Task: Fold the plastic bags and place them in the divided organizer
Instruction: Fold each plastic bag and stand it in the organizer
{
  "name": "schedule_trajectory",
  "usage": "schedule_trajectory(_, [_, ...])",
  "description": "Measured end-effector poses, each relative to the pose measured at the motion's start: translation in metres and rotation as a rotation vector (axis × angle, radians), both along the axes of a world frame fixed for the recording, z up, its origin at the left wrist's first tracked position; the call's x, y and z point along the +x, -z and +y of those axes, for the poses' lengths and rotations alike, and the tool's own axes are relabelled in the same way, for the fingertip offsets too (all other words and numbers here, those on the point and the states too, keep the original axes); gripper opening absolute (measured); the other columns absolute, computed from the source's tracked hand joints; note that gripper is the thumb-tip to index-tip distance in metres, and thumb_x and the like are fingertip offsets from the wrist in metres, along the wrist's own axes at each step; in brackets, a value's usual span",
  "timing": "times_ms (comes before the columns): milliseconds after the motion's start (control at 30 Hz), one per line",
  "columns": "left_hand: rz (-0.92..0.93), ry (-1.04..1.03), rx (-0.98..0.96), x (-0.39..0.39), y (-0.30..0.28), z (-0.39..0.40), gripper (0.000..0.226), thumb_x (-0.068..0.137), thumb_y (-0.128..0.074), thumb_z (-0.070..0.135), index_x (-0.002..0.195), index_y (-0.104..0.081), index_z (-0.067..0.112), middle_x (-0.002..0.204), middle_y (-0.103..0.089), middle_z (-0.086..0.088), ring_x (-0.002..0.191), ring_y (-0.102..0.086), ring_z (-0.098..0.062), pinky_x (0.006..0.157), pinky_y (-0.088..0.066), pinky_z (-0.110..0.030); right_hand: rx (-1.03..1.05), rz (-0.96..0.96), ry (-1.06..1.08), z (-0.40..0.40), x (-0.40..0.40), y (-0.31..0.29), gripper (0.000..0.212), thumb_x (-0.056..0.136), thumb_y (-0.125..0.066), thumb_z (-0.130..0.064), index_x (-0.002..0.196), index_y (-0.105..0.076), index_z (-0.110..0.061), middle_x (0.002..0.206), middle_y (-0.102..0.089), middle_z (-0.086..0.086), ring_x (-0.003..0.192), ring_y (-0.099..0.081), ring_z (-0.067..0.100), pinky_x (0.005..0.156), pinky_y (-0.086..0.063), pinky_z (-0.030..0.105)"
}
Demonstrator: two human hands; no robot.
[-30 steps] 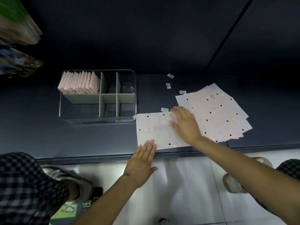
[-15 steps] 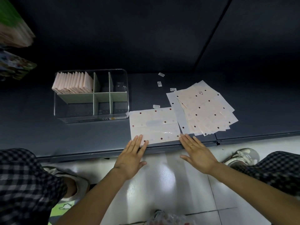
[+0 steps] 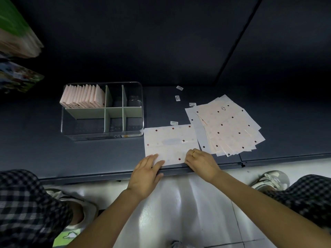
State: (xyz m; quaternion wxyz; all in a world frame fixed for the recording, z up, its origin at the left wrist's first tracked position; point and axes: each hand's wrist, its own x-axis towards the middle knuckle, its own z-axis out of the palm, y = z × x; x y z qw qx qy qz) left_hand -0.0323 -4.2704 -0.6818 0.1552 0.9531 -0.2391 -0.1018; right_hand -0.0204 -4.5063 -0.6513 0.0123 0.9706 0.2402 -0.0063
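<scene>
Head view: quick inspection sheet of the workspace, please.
Surface: dark shelf, low, above a glossy white floor.
Job's things: one dotted bag flat at the shelf's front edge; loose bag stack to its right; clear divided organizer with folded bags in the back-left compartment.
Clutter: small labels scattered behind the bags.
Grippers: left hand and right hand at the flat bag's near edge; grip unclear.
Cables: nothing seen.
Surroundings: checked trousers, shoes.

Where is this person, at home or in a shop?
Probably a shop or stockroom, though I can't be sure. The work surface is a low dark metal shelf above a shiny tiled floor, small price-type stickers lie on it, and packaged goods are stacked at the left.
</scene>
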Motion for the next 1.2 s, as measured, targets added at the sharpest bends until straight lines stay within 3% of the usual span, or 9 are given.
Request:
schedule_trajectory(133, [0.014, -0.045, -0.068, 0.005, -0.003, 0.001, 0.045, 0.095, -0.046, 0.045, 0.137, -0.043, 0.029, 0.147, -0.034, 0.006, 0.137, -0.026, -0.014, 0.110, -0.021, -0.028, 0.079, 0.041, 0.023, 0.004, 0.001, 0.000, 0.016, 0.070, -0.079, -0.010, 0.067, -0.063, -0.009, 0.070, -0.060, 0.001, 0.062, -0.058, 0.015, 0.042, -0.046, 0.022])
schedule_trajectory(267, [0.096, -0.051, -0.164, 0.014, -0.007, 0.015, 0.050, 0.087, -0.062, 0.041, 0.133, -0.049, 0.030, 0.138, -0.044, 0.012, 0.130, -0.035, -0.009, 0.105, -0.025, -0.024, 0.239, 0.396, 0.072, 0.000, 0.002, -0.004, 0.009, 0.094, -0.046, -0.014, 0.093, -0.054, -0.012, 0.099, -0.054, -0.002, 0.090, -0.049, 0.011, 0.071, -0.044, 0.023])
schedule_trajectory(433, [0.182, -0.154, -0.242, 0.022, -0.016, 0.030, 0.037, 0.079, -0.073, 0.034, 0.114, -0.064, 0.035, 0.117, -0.058, 0.023, 0.115, -0.046, -0.004, 0.086, -0.039, -0.019, 0.461, 0.824, 0.177, -0.007, 0.002, -0.030, 0.021, 0.093, -0.051, -0.014, 0.076, -0.049, -0.027, 0.104, -0.064, -0.005, 0.100, -0.057, 0.012, 0.087, -0.043, 0.024])
schedule_trajectory(533, [0.169, -0.108, -0.243, 0.025, -0.018, 0.032, 0.040, 0.080, -0.073, 0.031, 0.118, -0.063, 0.035, 0.124, -0.056, 0.022, 0.118, -0.041, -0.005, 0.091, -0.036, -0.017, 0.461, 0.935, 0.203, -0.012, 0.010, -0.047, 0.019, 0.095, -0.050, -0.019, 0.078, -0.051, -0.026, 0.116, -0.063, -0.010, 0.109, -0.057, 0.007, 0.093, -0.043, 0.024])
schedule_trajectory(667, [0.114, 0.002, -0.174, 0.029, -0.020, 0.031, 0.035, 0.090, -0.058, 0.016, 0.121, -0.063, 0.032, 0.127, -0.058, 0.017, 0.121, -0.044, -0.011, 0.099, -0.036, -0.029, 0.378, 0.914, 0.186, -0.014, 0.014, -0.058, 0.008, 0.095, -0.050, -0.032, 0.087, -0.052, -0.030, 0.116, -0.061, -0.009, 0.108, -0.055, 0.013, 0.091, -0.043, 0.028])
schedule_trajectory(767, [0.115, 0.016, -0.147, 0.028, -0.019, 0.029, 0.037, 0.092, -0.052, 0.012, 0.122, -0.062, 0.031, 0.125, -0.061, 0.013, 0.121, -0.047, -0.011, 0.098, -0.037, -0.028, 0.193, 0.822, 0.184, -0.010, 0.002, -0.050, 0.051, 0.082, -0.053, -0.063, 0.123, -0.043, -0.035, 0.125, -0.050, -0.016, 0.114, -0.046, 0.007, 0.091, -0.039, 0.028])
schedule_trajectory(867, [0.174, -0.077, -0.221, 0.027, -0.020, 0.028, 0.035, 0.091, -0.052, 0.010, 0.115, -0.066, 0.031, 0.116, -0.065, 0.009, 0.114, -0.052, -0.012, 0.089, -0.043, -0.028, 0.090, 0.700, 0.082, 0.003, -0.010, -0.033, 0.056, 0.085, -0.057, -0.053, 0.132, -0.037, -0.029, 0.133, -0.046, -0.011, 0.121, -0.041, 0.011, 0.091, -0.040, 0.031])
schedule_trajectory(1067, [0.315, -0.258, -0.358, 0.034, -0.023, 0.026, 0.015, 0.095, -0.054, 0.026, 0.100, -0.068, 0.026, 0.090, -0.071, 0.005, 0.090, -0.063, -0.019, 0.075, -0.048, -0.031, 0.298, 0.726, 0.220, 0.002, 0.027, -0.040, 0.017, 0.091, -0.056, -0.029, 0.102, -0.061, -0.017, 0.098, -0.064, -0.004, 0.091, -0.055, 0.016, 0.079, -0.042, 0.029])
schedule_trajectory(1200, [0.395, -0.409, -0.459, 0.042, -0.022, 0.023, 0.024, 0.093, -0.058, 0.027, 0.114, -0.061, 0.016, 0.097, -0.072, -0.002, 0.095, -0.064, -0.022, 0.085, -0.050, -0.036, 0.424, 0.765, 0.375, -0.010, 0.055, -0.044, 0.020, 0.087, -0.064, -0.032, 0.081, -0.058, -0.015, 0.082, -0.059, -0.003, 0.081, -0.050, 0.014, 0.069, -0.036, 0.026])
